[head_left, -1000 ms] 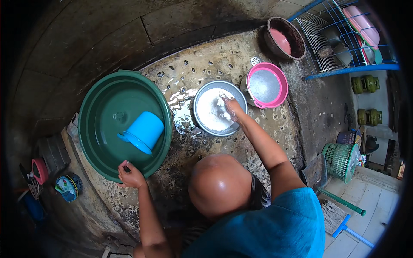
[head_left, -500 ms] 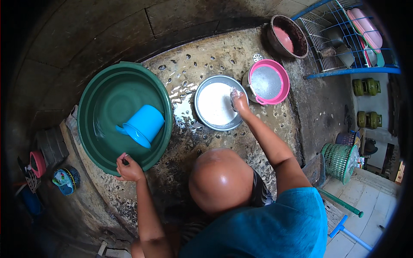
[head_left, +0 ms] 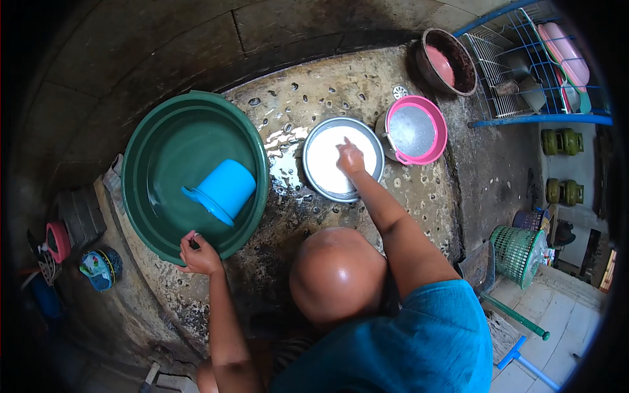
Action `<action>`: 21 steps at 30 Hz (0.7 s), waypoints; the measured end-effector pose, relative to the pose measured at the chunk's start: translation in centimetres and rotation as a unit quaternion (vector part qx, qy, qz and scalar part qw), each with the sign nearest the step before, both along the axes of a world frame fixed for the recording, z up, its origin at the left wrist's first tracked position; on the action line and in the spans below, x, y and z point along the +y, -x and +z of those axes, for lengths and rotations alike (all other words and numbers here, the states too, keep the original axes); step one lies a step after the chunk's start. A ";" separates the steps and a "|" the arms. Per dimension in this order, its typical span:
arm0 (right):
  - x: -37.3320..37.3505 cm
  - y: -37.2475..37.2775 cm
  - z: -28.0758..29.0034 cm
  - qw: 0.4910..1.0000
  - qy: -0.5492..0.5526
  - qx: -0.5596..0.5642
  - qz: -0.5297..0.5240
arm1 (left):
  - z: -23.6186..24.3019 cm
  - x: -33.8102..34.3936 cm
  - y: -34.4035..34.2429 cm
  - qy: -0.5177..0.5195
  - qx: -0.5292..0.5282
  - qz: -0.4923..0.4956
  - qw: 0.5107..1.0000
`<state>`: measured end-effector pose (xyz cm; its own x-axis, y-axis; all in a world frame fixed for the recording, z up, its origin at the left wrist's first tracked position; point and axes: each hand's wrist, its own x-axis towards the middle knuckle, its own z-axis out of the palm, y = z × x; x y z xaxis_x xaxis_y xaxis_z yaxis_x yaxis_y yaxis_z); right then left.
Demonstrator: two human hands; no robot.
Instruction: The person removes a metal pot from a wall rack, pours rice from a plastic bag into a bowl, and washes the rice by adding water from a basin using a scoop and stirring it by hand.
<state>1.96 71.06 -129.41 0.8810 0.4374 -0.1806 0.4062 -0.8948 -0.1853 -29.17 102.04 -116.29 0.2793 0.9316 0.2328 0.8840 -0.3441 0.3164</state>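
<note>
The round silver bowl (head_left: 343,159) sat on the wet stone floor (head_left: 432,196) beside a pink bowl (head_left: 416,130), the right hand (head_left: 351,158) pressed inside it, fingers curled, while the left hand (head_left: 198,254) gripped the big green tub's (head_left: 164,157) rim.

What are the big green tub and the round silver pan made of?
The big green tub looks like plastic: one even colour with a smooth, slightly shiny rim. The round silver pan looks like metal, probably aluminium or steel, since it is pale grey and reflects light brightly.
</note>
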 end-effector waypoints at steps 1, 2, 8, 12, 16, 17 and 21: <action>-1.2 -0.5 -1.8 0.990 -0.093 -0.051 -0.089 | -0.1 -0.4 -0.5 0.015 -0.002 -0.003 1.000; -2.6 -1.4 -3.1 0.960 -0.188 -0.035 -0.203 | -0.1 -0.9 -1.2 0.032 -0.008 -0.009 0.999; 1.5 -0.1 2.3 0.514 -0.545 0.469 -0.468 | -0.4 0.6 1.1 -0.020 0.009 -0.001 1.000; -1.6 -1.1 5.1 0.645 -0.465 0.427 -0.430 | -0.6 -0.1 0.0 -0.007 0.002 -0.013 1.000; -0.3 -0.4 10.2 0.656 -0.485 0.418 -0.400 | -0.6 0.2 0.4 -0.010 0.005 -0.005 1.000; -0.4 -0.5 11.2 0.678 -0.467 0.405 -0.398 | -0.5 0.2 0.4 -0.007 0.004 -0.004 1.000; -1.4 -0.7 11.9 0.732 -0.422 0.356 -0.399 | -0.1 -0.2 -0.4 0.011 -0.016 -0.003 1.000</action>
